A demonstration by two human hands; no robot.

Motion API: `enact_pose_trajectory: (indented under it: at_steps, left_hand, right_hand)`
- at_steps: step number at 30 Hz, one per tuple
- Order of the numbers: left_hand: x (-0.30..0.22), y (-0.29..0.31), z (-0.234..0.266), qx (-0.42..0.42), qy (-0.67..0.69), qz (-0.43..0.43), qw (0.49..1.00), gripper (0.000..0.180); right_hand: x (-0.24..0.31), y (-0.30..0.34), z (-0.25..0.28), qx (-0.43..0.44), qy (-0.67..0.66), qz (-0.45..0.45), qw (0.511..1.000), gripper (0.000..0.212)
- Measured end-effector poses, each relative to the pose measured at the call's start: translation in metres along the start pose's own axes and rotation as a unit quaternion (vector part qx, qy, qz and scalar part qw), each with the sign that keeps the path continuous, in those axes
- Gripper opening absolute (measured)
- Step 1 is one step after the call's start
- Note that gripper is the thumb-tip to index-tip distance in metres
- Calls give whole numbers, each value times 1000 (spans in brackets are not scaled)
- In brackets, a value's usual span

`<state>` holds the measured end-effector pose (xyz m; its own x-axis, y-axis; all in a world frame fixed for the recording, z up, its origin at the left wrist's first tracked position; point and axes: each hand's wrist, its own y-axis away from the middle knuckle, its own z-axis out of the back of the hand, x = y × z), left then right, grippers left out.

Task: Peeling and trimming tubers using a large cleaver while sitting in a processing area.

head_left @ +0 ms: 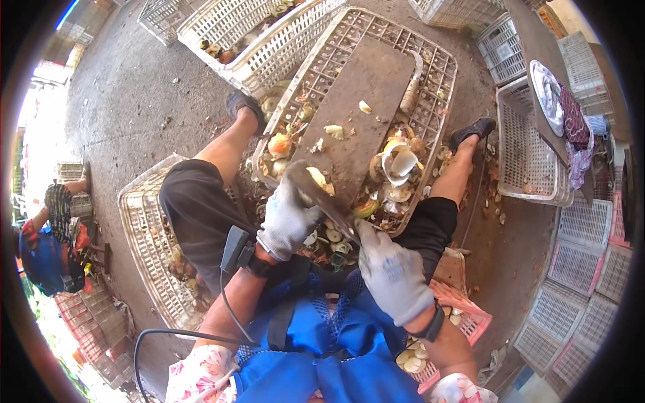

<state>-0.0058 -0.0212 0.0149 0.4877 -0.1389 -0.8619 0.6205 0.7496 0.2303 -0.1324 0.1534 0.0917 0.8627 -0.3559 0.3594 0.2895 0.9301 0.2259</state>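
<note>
The work looked part-way along, with pale pieces set by and more matter lying about the board. The right hand (394, 272), in a grey-white glove, was closed on the narrow near end of a dark blade-like tool (329, 201), which slanted over the near end of the wooden board (369, 74). The left hand (287, 218), gloved alike, had its fingers curled at the tool's wide far end; whether it also pinched something could not be told. A pale yellowish piece (320, 180) showed just beside the tool, on its far side. As for what seemed done, a pink basket (475, 322) near the right leg held many pale, rounded pieces (413, 363), probably finished ones. What seemed left was less sure: on the white crate (449, 94) beneath the board, an orange-skinned bulb (279, 145) lay to the left, perhaps untrimmed, while hollow white shells (403, 163) among scraps to the right looked like waste. A few small scraps (334, 131) lay on the board itself. The pale crate (144, 235) at the left held brownish matter (185, 275), and whether that was waste or stock could not be judged.
</note>
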Motion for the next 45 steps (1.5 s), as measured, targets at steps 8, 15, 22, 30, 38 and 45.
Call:
enact_pose_trajectory:
  at_steps: [8,15,22,30,38,45]
  left_hand:
    - [-6,3,-7,-11,14,14,1000,76]
    - [3,4,-4,25,110,20,993,77]
    - [14,-8,-3,-48,-181,-189,964,70]
    - [-9,25,0,-41,-60,4,997,80]
    - [20,31,9,-24,-59,-62,996,76]
    - [29,32,5,-12,-63,-112,992,80]
  right_hand:
    - [-17,-65,-17,-22,-45,64,997,26]
    - [-39,-47,-55,-85,-259,-56,961,30]
    - [-17,28,-54,-82,-262,-89,957,30]
    - [-15,60,-46,-39,-222,-90,970,38]
    - [-5,36,-5,-92,-181,16,979,42]
    - [12,31,10,31,60,19,998,46]
